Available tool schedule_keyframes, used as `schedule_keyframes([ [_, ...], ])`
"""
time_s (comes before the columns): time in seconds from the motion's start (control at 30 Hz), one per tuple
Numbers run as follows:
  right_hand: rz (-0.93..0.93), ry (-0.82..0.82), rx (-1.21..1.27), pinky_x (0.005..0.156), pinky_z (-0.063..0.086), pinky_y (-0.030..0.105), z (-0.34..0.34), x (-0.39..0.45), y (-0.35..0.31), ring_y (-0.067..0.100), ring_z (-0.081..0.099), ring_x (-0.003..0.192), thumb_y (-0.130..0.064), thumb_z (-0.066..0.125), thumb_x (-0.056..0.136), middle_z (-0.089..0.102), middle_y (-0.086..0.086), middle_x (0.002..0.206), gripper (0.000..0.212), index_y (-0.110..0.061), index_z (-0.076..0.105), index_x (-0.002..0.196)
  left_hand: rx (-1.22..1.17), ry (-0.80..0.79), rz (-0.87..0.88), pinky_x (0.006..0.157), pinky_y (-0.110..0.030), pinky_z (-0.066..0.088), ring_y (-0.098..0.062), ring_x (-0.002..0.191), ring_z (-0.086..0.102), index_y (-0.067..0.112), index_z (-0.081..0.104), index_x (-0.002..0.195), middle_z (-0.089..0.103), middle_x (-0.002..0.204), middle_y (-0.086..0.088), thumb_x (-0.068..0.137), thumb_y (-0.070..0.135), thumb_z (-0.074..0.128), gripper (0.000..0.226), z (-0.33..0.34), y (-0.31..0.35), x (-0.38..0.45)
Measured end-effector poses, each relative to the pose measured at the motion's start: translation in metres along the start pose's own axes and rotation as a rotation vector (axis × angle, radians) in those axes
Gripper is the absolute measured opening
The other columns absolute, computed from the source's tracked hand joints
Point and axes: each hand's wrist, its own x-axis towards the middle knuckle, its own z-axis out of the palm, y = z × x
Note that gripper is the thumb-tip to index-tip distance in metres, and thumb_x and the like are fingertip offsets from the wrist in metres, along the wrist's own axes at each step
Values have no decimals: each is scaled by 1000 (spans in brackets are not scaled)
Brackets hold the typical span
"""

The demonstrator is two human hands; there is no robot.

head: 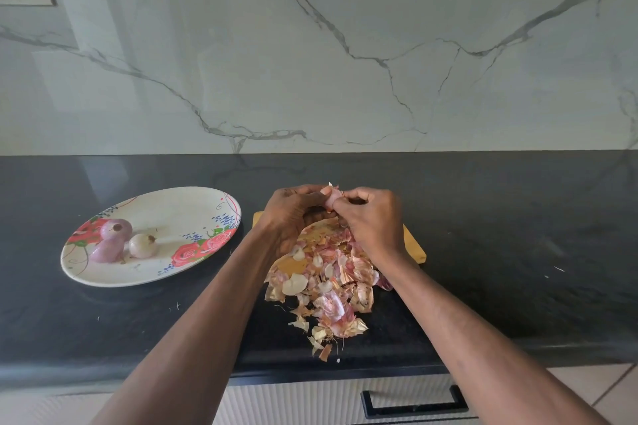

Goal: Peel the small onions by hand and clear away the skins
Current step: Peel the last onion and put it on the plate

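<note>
On the dark desk (500,217), a skin heap (328,279) waits uncleared. The left plate (193,210) holds three peeled onions (124,241). Left hand (293,214) and right hand (373,217) pinch one onion (330,198), mid-peel.

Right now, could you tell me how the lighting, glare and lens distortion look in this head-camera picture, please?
Head view: soft daylight; the glossy black counter mirrors the veined marble wall, with a pale sheen near the plate. The wide lens bends the counter's front edge and stretches both forearms. The hands and the onion they hold look slightly soft; the onion skins are sharper.
</note>
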Motion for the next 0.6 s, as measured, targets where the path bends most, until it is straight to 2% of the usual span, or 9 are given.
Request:
schedule_keyframes([
  [0.1,-36,17,-37,40,39,31,2,0,3,8,53,45,-23,78,88,69,-4,59,16,-12,81,76,32,-16,15,83,-31,62,-29,90,72,-5,74,99,74,103,-23,90,3,67,14,1,-1,-2],
  [0.13,-41,21,-38,40,39,30,2,0,4,7,53,45,-23,79,88,69,-5,59,16,-12,81,77,30,-24,18,82,-31,62,-28,90,72,-5,74,99,74,101,-23,91,2,66,14,1,0,-2],
  [0.23,-45,41,-57,42,43,40,4,1,7,24,58,50,-27,79,87,67,-1,58,22,-10,78,73,15,-35,20,79,-29,62,-26,87,72,-6,74,98,75,99,-21,93,1,63,13,1,0,-1],
  [0.3,-68,50,-91,41,41,44,5,1,9,30,59,52,-31,78,87,65,3,56,29,-8,75,69,10,-38,15,76,-28,61,-26,86,72,-6,73,99,74,99,-21,94,1,62,14,1,0,-1],
  [0.37,-97,59,-122,40,41,44,6,0,10,30,58,50,-33,77,88,64,3,55,33,-7,72,68,14,-45,11,74,-27,61,-25,86,72,-7,73,99,74,98,-21,95,1,61,15,2,0,-1],
  [0.47,-79,66,-130,42,44,43,4,0,8,23,59,50,-30,78,88,66,-2,58,27,-8,75,73,5,-56,11,75,-28,61,-25,84,71,-8,72,98,73,96,-20,96,2,60,15,2,-1,-1],
  [0.6,92,42,-4,49,52,42,0,1,-2,24,66,57,-18,78,85,70,2,63,16,-8,75,73,-52,-35,-15,76,-31,62,-29,86,69,-14,66,110,70,104,-26,97,-1,56,20,0,1,3],
])
